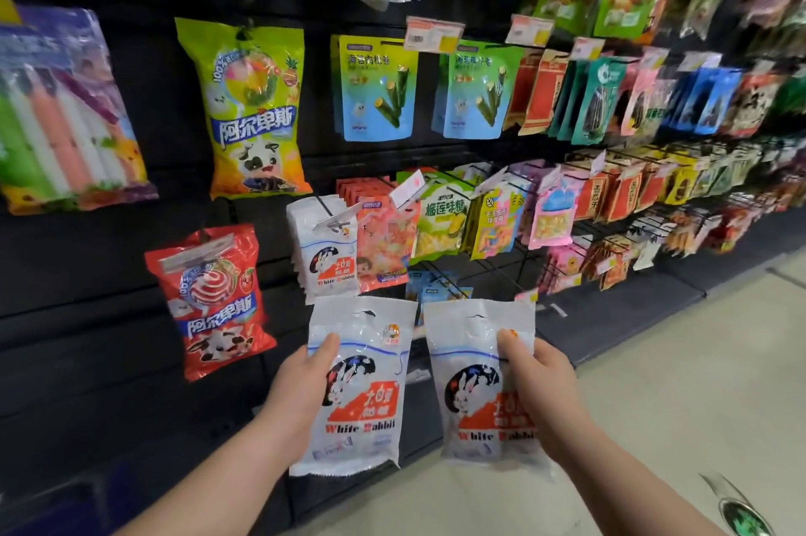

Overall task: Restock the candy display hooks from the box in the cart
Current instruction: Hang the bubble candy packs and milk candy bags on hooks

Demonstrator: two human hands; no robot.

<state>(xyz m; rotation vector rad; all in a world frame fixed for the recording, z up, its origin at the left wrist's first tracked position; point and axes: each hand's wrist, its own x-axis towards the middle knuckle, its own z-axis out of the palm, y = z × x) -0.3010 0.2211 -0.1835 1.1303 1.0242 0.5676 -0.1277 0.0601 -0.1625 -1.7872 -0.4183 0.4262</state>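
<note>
Two white candy bags are held upright side by side, a small gap between them. Each is printed with a rabbit on a dark circle, a red-orange panel and the words White Rabbit. The left hand (301, 387) grips the left bag (362, 387) at its left edge, and the right hand (541, 387) grips the right bag (479, 383) at its right edge. Each bag has a hang hole near its top. Just above them, a stack of matching bags (325, 256) hangs on a hook (326, 210).

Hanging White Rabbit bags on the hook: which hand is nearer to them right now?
Left. The left hand, gripping one bag, sits just below the hanging bags. The right hand, gripping a second bag, is below them and farther off to the right.
</note>
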